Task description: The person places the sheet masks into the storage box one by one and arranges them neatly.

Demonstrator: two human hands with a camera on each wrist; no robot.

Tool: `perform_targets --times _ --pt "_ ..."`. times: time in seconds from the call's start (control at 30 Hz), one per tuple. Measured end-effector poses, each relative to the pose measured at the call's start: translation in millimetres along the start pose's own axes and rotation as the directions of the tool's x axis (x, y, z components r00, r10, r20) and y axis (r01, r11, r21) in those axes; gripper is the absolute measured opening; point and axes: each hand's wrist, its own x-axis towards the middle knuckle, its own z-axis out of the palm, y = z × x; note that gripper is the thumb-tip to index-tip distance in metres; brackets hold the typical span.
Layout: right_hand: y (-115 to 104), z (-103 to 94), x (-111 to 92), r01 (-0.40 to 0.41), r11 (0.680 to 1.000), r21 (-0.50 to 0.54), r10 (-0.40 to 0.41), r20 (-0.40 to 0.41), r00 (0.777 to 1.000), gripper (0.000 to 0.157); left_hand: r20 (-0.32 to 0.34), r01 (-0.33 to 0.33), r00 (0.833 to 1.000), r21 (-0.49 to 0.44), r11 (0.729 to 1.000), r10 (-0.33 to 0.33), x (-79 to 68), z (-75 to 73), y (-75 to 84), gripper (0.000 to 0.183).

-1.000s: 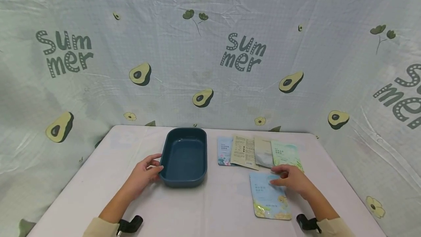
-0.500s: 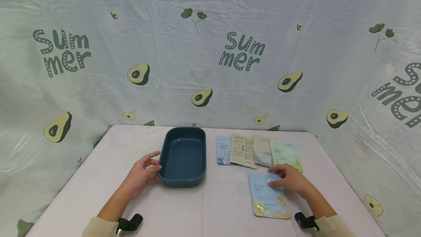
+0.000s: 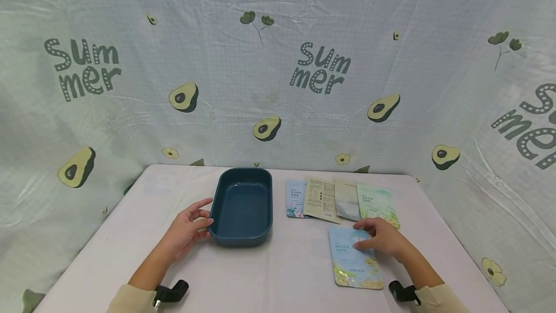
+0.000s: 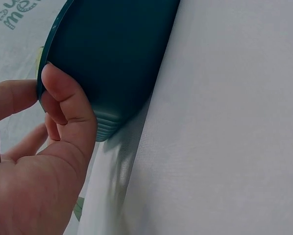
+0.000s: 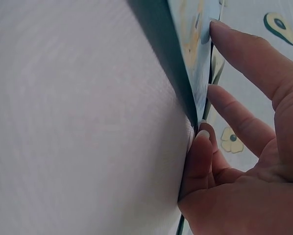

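My left hand (image 3: 184,233) rests at the left side of a dark blue rectangular tray (image 3: 242,240), fingertips touching its rim and outer wall. In the left wrist view, the left hand's fingers (image 4: 70,107) meet the outside of the tray near the rim. A light blue printed pouch (image 3: 351,262) lies flat on the table near the front right. Over its upper right part, my right hand (image 3: 384,240) stands with fingers spread. In the right wrist view, fingertips (image 5: 221,32) of the right hand are at the edge of the pouch (image 5: 191,39). Neither hand visibly lifts anything.
Several pouches lie in an overlapping row behind: a blue one (image 3: 296,199), a beige one with text (image 3: 320,199), a silver-beige one (image 3: 346,199) and a green one (image 3: 377,202). A white cloth covers the table (image 3: 278,284). A printed curtain (image 3: 230,76) hangs behind.
Both hands stay almost where they were. The whole head view has shifted very slightly; tray and pouches keep their places.
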Motion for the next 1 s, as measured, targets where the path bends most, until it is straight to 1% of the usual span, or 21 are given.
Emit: perform_targets --times 0.3,0.5,0.57,1.0 --pt "-3.4 -0.1 -2.6 -0.007 1.000 0.006 0.007 0.007 1.000 0.059 0.030 0.002 1.000 -0.029 1.000 -0.001 1.1 -2.6 -2.3 0.068" --pt "-1.5 1.2 0.2 0.004 1.000 -0.027 -0.004 0.006 1.000 0.058 0.065 0.011 0.998 -0.055 0.998 -0.008 1.3 -3.8 -2.5 0.068" --pt "-1.3 1.8 0.5 0.014 0.999 -0.031 -0.013 0.010 1.000 0.059 0.066 0.013 0.998 -0.053 0.999 -0.010 1.0 -3.9 -2.1 0.067" --pt "-5.0 3.1 0.2 0.012 1.000 -0.023 -0.012 0.029 1.000 0.058 0.072 0.009 0.997 -0.062 0.998 -0.005 0.4 -3.7 -3.0 0.070"
